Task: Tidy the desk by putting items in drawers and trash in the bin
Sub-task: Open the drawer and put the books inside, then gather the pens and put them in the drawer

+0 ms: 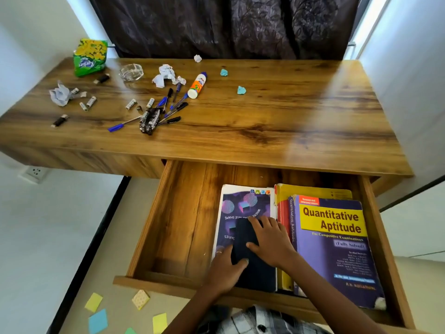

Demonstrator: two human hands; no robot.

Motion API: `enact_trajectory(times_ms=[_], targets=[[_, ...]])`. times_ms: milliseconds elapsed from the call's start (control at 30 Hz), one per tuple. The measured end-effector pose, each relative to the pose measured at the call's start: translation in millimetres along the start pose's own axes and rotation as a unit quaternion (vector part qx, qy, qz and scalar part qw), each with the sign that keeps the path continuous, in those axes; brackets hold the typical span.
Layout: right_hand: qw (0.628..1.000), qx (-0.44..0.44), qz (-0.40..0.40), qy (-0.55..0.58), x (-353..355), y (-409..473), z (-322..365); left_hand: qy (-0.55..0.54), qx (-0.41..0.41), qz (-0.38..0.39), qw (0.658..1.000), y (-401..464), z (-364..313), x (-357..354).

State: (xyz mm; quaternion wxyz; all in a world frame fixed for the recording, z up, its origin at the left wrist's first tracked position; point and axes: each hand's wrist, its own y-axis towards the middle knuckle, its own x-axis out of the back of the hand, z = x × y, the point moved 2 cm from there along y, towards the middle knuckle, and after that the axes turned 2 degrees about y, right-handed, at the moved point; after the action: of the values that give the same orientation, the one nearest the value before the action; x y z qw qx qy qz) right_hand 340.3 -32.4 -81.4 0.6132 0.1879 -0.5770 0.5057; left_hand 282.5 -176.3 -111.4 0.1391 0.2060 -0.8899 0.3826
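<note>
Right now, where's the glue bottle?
In the head view, the glue bottle lies on the desk, left of centre, just right of the pens and crumpled paper.

i'm at a study corner in a home: a wooden desk (265, 121) against a dark curtain (224, 25), white walls on both sides, an open drawer (178, 225) holding exam books (337, 237), pens (168, 109) and batteries (91, 101) scattered on top, sticky notes (97, 320) on the floor.
</note>
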Motion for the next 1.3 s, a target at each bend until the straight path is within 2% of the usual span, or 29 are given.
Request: enact_trajectory(times_ms=[200,300,467,733,867,1067,1200,1300], targets=[[0.999,0.011,-0.034,0.009,-9,-5,9,0.064,0.001,-0.146,0.987,-13,6,12],[0.999,0.024,-0.038,0.001,-18,-9,19,0.142,-0.017,-0.205,0.968,-17,10,18],[0.997,0.064,-0.045,0.002,-26,-13,36,0.242,-0.014,-0.246,0.939,-28,16,32],[0.997,0.065,-0.011,0.029,-25,-11,70,0.309,-0.068,-0.293,0.902,-32,28,79],[0.996,0.059,-0.052,0.031,-11,7,107,0.314,-0.123,-0.364,0.868,-33,36,118],[0.994,0.034,-0.046,0.091,-9,46,192,0.302,-0.143,-0.316,0.888,-20,87,179],[0.993,0.026,-0.062,0.096,-18,63,247,0.243,-0.159,-0.217,0.932,-21,113,193],[0.993,0.002,-0.061,0.104,-23,65,268,0.22,-0.187,-0.178,0.941,-22,117,193]])
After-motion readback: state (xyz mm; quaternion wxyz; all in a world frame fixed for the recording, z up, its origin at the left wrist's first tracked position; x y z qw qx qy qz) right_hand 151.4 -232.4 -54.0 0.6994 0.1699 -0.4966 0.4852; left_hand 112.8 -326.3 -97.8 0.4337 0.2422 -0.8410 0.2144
